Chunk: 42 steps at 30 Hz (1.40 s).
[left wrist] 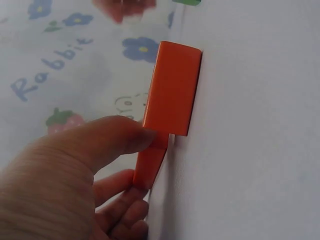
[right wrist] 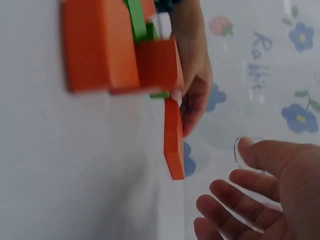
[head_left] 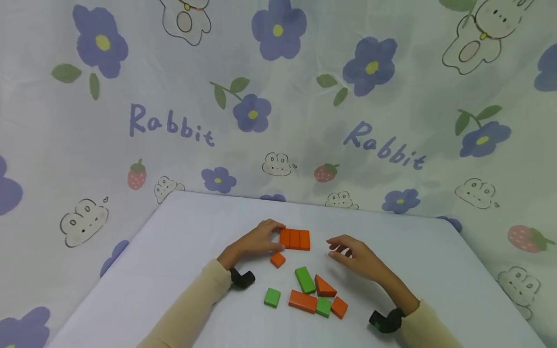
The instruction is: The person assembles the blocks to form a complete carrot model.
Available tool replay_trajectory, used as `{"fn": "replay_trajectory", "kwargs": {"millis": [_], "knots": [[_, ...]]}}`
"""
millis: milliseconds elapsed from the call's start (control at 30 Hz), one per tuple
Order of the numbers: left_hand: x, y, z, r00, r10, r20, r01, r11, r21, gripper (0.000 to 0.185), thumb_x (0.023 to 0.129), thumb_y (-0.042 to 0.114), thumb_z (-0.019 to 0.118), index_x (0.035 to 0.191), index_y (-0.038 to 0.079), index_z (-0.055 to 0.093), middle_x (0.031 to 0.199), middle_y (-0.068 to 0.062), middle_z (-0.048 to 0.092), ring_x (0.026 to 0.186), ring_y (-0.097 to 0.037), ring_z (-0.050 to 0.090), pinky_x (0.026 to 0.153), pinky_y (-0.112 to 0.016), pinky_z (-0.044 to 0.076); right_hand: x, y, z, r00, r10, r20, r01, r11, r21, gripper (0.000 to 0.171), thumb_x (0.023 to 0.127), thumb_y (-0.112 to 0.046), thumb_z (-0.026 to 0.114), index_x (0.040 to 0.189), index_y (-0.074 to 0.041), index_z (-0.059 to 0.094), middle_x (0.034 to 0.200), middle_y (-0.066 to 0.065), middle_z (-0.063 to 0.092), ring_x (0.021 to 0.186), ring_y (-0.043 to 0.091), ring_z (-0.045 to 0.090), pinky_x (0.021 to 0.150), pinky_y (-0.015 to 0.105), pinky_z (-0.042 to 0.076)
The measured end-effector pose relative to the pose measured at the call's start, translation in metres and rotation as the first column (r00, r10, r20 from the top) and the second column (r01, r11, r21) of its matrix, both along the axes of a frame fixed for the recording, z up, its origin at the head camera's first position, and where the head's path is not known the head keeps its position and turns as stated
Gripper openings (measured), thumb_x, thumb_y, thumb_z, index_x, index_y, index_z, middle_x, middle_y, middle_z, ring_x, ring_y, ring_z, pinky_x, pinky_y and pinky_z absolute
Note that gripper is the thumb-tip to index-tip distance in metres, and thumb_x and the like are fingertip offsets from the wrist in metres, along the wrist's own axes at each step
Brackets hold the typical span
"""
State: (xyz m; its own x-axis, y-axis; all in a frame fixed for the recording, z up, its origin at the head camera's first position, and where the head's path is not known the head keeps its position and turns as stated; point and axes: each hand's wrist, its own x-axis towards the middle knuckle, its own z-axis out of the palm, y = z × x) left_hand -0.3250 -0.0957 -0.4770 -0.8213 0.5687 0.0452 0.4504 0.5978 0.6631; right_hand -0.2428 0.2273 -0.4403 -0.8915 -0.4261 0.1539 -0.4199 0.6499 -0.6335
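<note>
Three orange rectangular blocks lie side by side in a row on the table. My left hand spans the row's left end, gripping the leftmost block between thumb and fingers. Just nearer than the thumb sits a small orange square block; it looks large before the thumb in the left wrist view. To the right of the row, apart from it, my right hand is held above the table with loosely bent fingers and nothing in them. The right wrist view shows its spread fingers beyond the row's free end.
Nearer me lie a green rectangular block, an orange triangle, an orange rectangular block, a green square, an orange square and another green square. A patterned curtain hangs behind the white table.
</note>
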Motion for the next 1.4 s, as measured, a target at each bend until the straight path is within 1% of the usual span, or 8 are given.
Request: {"fn": "replay_trajectory", "kwargs": {"millis": [200,333,467,667,767,1000,1167,1400], "knots": [[-0.004,-0.002,-0.004,1.0,-0.001,0.007,0.001,1.0,0.017,0.062,0.087,0.034,0.076,0.141,0.012,0.053,0.135,-0.008,0.054,0.124,-0.023,0.046,0.112,-0.046,0.04,0.045,0.006,0.007,0.997,-0.041,0.059,0.037,0.997,0.074,0.027,0.092,-0.027,0.072,0.111,-0.008,0.067,0.093,-0.006,0.063,0.08,0.001,0.056,0.07,0.019,0.053],[-0.005,-0.002,-0.009,1.0,-0.01,0.003,0.01,0.999,0.03,0.062,0.087,0.035,0.076,0.14,0.012,0.054,0.136,-0.008,0.054,0.124,-0.023,0.047,0.111,-0.046,0.04,0.071,0.011,-0.004,0.992,-0.049,0.112,0.036,0.993,0.114,0.029,0.089,-0.032,0.075,0.107,-0.012,0.066,0.094,-0.006,0.062,0.08,-0.001,0.054,0.069,0.019,0.052],[-0.003,-0.001,-0.009,1.0,-0.012,-0.001,0.012,1.0,0.022,0.062,0.087,0.035,0.076,0.141,0.012,0.054,0.136,-0.007,0.054,0.124,-0.022,0.047,0.111,-0.045,0.041,0.086,0.016,-0.018,0.996,-0.028,0.09,0.015,0.989,0.145,0.036,0.087,-0.04,0.076,0.112,-0.016,0.065,0.098,-0.01,0.061,0.085,-0.004,0.053,0.074,0.019,0.053],[-0.003,-0.004,-0.006,1.0,-0.005,-0.021,0.006,1.0,0.013,0.062,0.088,0.035,0.076,0.141,0.013,0.054,0.135,-0.007,0.055,0.124,-0.023,0.048,0.11,-0.046,0.041,0.092,0.014,-0.03,1.0,0.013,-0.026,-0.008,0.985,0.171,0.041,0.084,-0.06,0.069,0.112,-0.029,0.066,0.102,-0.023,0.058,0.094,-0.002,0.051,0.083,0.023,0.053],[-0.004,-0.007,-0.005,0.999,-0.004,-0.033,0.004,1.0,0.009,0.062,0.088,0.036,0.075,0.141,0.013,0.054,0.136,-0.007,0.055,0.125,-0.023,0.048,0.111,-0.047,0.041,0.093,0.012,-0.03,0.999,0.022,-0.045,-0.014,0.985,0.173,0.035,0.084,-0.06,0.069,0.107,-0.034,0.067,0.102,-0.026,0.057,0.096,-0.002,0.05,0.085,0.025,0.053],[-0.003,-0.007,-0.005,1.0,-0.008,-0.009,0.008,1.0,0.028,0.062,0.088,0.035,0.075,0.142,0.013,0.053,0.137,-0.008,0.054,0.126,-0.024,0.047,0.112,-0.047,0.04,0.096,0.012,-0.029,0.999,0.047,-0.022,-0.043,0.983,0.181,0.029,0.09,-0.048,0.07,0.114,-0.031,0.068,0.103,-0.023,0.056,0.094,-0.004,0.051,0.083,0.023,0.054],[-0.001,-0.003,-0.006,1.0,-0.019,0.006,0.019,0.999,0.032,0.063,0.088,0.036,0.074,0.143,0.014,0.053,0.137,-0.007,0.054,0.126,-0.023,0.046,0.112,-0.047,0.04,0.099,0.019,-0.028,0.998,0.044,0.046,-0.051,0.987,0.154,0.041,0.088,-0.051,0.071,0.121,-0.026,0.066,0.108,-0.019,0.059,0.096,-0.004,0.054,0.085,0.02,0.055],[0.001,-0.003,-0.004,1.0,0.0,0.01,-0.001,1.0,0.029,0.062,0.088,0.035,0.075,0.142,0.015,0.053,0.136,-0.006,0.054,0.126,-0.023,0.047,0.112,-0.046,0.04,0.098,0.024,-0.035,0.997,0.021,0.074,-0.031,0.991,0.134,0.034,0.087,-0.055,0.07,0.112,-0.033,0.065,0.107,-0.021,0.059,0.097,-0.003,0.055,0.088,0.021,0.055]]}}
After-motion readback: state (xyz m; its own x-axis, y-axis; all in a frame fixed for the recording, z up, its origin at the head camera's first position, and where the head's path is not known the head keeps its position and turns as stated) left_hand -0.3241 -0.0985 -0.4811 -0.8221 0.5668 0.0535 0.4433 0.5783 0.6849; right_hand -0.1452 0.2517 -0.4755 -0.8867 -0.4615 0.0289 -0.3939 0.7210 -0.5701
